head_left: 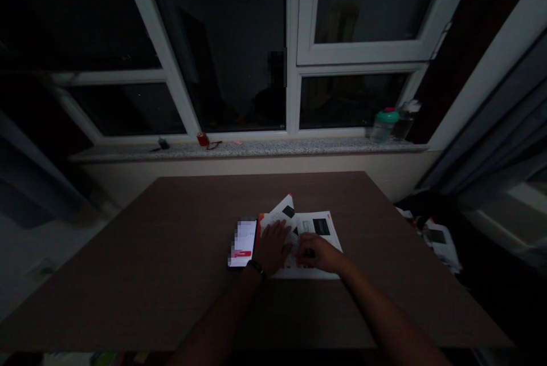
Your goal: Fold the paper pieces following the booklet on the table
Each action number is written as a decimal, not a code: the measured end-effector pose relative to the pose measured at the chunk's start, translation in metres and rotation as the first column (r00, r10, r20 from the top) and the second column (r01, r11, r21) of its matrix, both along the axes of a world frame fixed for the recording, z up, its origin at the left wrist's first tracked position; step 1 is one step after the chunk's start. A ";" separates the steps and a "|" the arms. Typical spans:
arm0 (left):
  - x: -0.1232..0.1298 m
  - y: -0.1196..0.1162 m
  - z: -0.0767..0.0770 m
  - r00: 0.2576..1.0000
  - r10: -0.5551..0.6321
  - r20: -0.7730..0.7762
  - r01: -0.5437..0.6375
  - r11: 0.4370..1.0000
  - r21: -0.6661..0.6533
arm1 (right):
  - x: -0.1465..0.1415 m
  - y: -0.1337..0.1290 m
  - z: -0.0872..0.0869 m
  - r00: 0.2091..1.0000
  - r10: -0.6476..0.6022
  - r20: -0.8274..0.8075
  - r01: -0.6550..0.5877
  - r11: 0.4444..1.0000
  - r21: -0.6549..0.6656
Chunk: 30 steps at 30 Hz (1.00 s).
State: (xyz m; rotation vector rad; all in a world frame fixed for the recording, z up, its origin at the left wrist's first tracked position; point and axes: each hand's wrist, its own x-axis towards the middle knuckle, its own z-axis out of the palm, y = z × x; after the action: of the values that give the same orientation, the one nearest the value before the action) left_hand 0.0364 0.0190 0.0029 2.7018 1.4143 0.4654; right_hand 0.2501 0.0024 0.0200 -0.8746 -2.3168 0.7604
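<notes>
Resting left hand (276, 247) open on folded paper (305, 223), on table (405, 263)
Curling right hand (320, 253) over paper, cannot tell its grip; with phone (244, 240) just beside paper's left edge, wide table room past its right

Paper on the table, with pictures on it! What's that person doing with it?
A person has both hands on the printed paper. The left hand lies flat on it, and the right hand has curled fingers over it. One part slants across the rest and pokes past the far edge. A lit phone lies to the left on the table.
</notes>
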 end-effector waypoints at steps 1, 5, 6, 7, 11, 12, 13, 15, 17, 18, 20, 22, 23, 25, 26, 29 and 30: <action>0.000 -0.001 0.002 1.000 0.002 0.008 -0.002 1.000 0.001 | 0.001 0.001 0.000 1.000 -0.030 0.004 0.030 0.999 0.024; 0.001 -0.004 0.009 0.999 0.004 0.036 -0.005 1.000 0.019 | 0.009 0.009 -0.004 0.973 -0.230 0.006 0.228 0.966 0.123; 0.002 -0.005 0.011 0.999 0.005 0.038 -0.006 1.000 0.018 | 0.011 0.011 -0.005 0.965 -0.263 0.000 0.261 0.956 0.131; 0.002 -0.006 0.012 0.999 0.007 0.038 -0.008 1.000 0.015 | 0.013 0.012 -0.006 0.959 -0.284 -0.010 0.283 0.950 0.133; 0.003 -0.009 0.018 0.999 0.007 0.039 -0.007 1.000 0.005 | 0.017 0.013 -0.008 0.953 -0.300 -0.038 0.302 0.945 0.124; 0.002 -0.009 0.018 0.999 0.004 0.046 -0.004 1.000 0.003 | 0.017 0.013 -0.008 0.955 -0.295 -0.036 0.298 0.947 0.118; 0.002 -0.008 0.018 0.999 0.000 0.054 0.000 1.000 -0.002 | 0.017 0.013 -0.009 0.957 -0.290 -0.034 0.291 0.950 0.110; 0.000 -0.007 0.017 0.998 -0.007 0.068 0.008 1.000 -0.014 | 0.019 0.014 -0.011 0.962 -0.272 -0.034 0.274 0.957 0.092; -0.002 -0.005 0.015 0.997 -0.001 0.079 0.003 1.000 -0.025 | 0.021 0.015 -0.013 0.968 -0.250 -0.036 0.252 0.964 0.081; -0.003 -0.004 0.014 0.996 0.002 0.084 0.001 1.000 -0.029 | 0.022 0.016 -0.013 0.971 -0.238 -0.035 0.240 0.967 0.079; -0.004 -0.003 0.011 0.995 0.008 0.100 -0.005 1.000 -0.029 | 0.025 0.016 -0.013 0.977 -0.213 -0.025 0.215 0.974 0.075; -0.005 -0.002 0.009 0.994 0.011 0.113 -0.007 1.000 -0.028 | 0.027 0.015 -0.012 0.981 -0.192 -0.009 0.192 0.979 0.072; -0.006 -0.002 0.008 0.993 0.014 0.117 -0.011 1.000 -0.026 | 0.028 0.014 -0.011 0.983 -0.182 0.001 0.182 0.981 0.070; -0.006 -0.002 0.007 0.993 0.022 0.118 -0.019 1.000 -0.024 | 0.029 0.014 -0.011 0.985 -0.173 0.019 0.171 0.983 0.064; -0.007 -0.002 0.007 0.993 0.024 0.116 -0.021 1.000 -0.022 | 0.030 0.014 -0.012 0.985 -0.171 0.026 0.169 0.984 0.060; -0.008 -0.001 0.008 0.994 0.021 0.110 -0.019 1.000 -0.014 | 0.030 0.015 -0.014 0.980 -0.199 0.023 0.197 0.979 0.060; -0.008 -0.001 0.009 0.994 0.022 0.110 -0.021 1.000 -0.010 | 0.030 0.016 -0.014 0.975 -0.220 0.016 0.219 0.973 0.067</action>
State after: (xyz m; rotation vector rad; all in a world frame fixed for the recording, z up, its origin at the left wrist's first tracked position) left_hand 0.0286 0.0178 0.0120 2.6123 1.4142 0.5980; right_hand 0.2801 0.0180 0.0056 -1.0936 -2.2046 0.5803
